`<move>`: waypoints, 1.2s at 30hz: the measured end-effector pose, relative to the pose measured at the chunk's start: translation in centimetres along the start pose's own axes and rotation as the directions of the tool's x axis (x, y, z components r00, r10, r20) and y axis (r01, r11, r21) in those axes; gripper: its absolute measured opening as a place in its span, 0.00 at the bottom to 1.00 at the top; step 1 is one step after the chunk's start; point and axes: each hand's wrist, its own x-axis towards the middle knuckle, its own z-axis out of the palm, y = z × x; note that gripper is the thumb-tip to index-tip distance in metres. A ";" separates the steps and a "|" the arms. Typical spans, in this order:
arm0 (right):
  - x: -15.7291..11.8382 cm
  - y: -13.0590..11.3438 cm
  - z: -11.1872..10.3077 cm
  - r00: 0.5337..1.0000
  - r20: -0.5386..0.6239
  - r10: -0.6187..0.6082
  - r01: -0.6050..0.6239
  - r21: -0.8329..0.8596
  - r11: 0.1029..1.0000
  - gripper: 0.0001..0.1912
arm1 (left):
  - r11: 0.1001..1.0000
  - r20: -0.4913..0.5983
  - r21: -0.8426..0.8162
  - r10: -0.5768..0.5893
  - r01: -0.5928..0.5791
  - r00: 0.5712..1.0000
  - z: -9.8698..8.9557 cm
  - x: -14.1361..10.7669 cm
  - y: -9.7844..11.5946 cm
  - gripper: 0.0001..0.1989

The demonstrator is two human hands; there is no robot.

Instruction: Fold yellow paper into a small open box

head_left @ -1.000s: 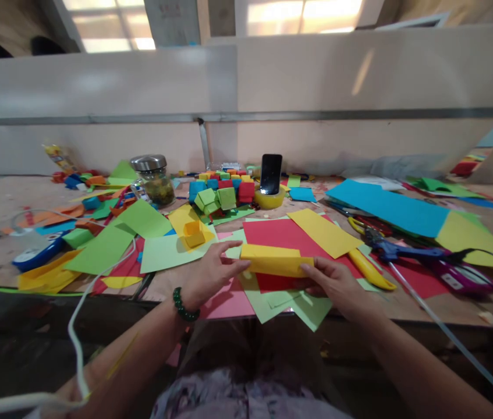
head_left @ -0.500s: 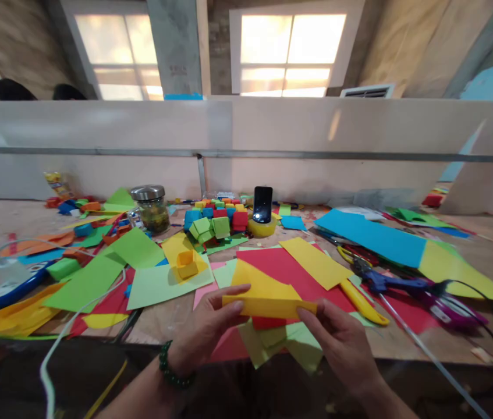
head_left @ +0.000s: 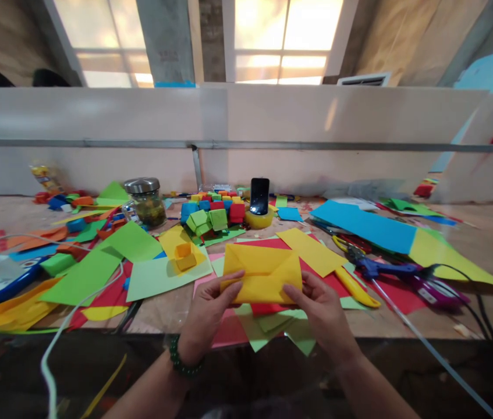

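1. Far out to the left of the left hand (head_left: 206, 307), a blue-and-white device (head_left: 10, 283) lies on the desk (head_left: 482, 234), with orange-yellow paper (head_left: 21, 311) just nearer the person.
2. Closer to that hand, still on its left, are bright green sheets (head_left: 84, 276) with a white cable (head_left: 45, 366) running past them.
3. Beyond the left hand and to its left stands a lidded glass jar (head_left: 148, 209); nearer, a small yellow paper box (head_left: 184, 256) sits over yellow and pale green sheets.
4. The left hand, a dark green bracelet (head_left: 183, 359) at its wrist, pinches the left end of a folded yellow paper (head_left: 263, 270), thumb in front.
5. Between the two hands, that paper is held up above the loose sheets, its creased face toward the person. Past it are coloured paper cubes (head_left: 217, 218) and an upright phone (head_left: 259, 196) at a yellow tape roll (head_left: 258, 219).
6. The right hand (head_left: 328, 314) grips the paper's right end, thumb in front.
7. Just right of this hand lies a yellow-handled tool (head_left: 357, 288); farther right, a blue-and-purple tool (head_left: 403, 276), with a large blue sheet (head_left: 364, 224) beyond.
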 end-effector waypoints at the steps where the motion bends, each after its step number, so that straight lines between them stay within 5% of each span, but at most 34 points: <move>1: -0.1 0.0 0.1 1.000 -0.002 -0.014 0.014 -0.009 1.000 0.24 | 1.000 0.010 0.025 -0.016 0.016 1.000 -0.1 0.0 0.1 0.24; 12: -1.2 -1.2 0.6 0.998 -0.002 -0.061 0.060 -0.140 0.988 0.22 | 0.994 0.009 -0.009 0.109 -0.108 0.994 0.7 0.1 1.0 0.52; 21: -0.6 -1.1 -0.1 0.999 0.041 -0.008 0.011 -0.052 0.999 0.20 | 1.000 0.125 -0.015 0.024 -0.022 0.992 0.5 0.2 0.7 0.25; 29: -0.4 -1.4 -0.7 0.996 0.083 0.022 -0.013 -0.099 0.995 0.19 | 0.998 0.185 0.065 -0.023 0.011 0.983 0.2 0.1 1.1 0.19; 36: -0.1 -1.0 -1.5 0.993 0.096 0.076 -0.070 -0.063 0.996 0.21 | 0.968 0.211 0.216 -0.170 0.124 0.963 -0.4 0.2 1.7 0.24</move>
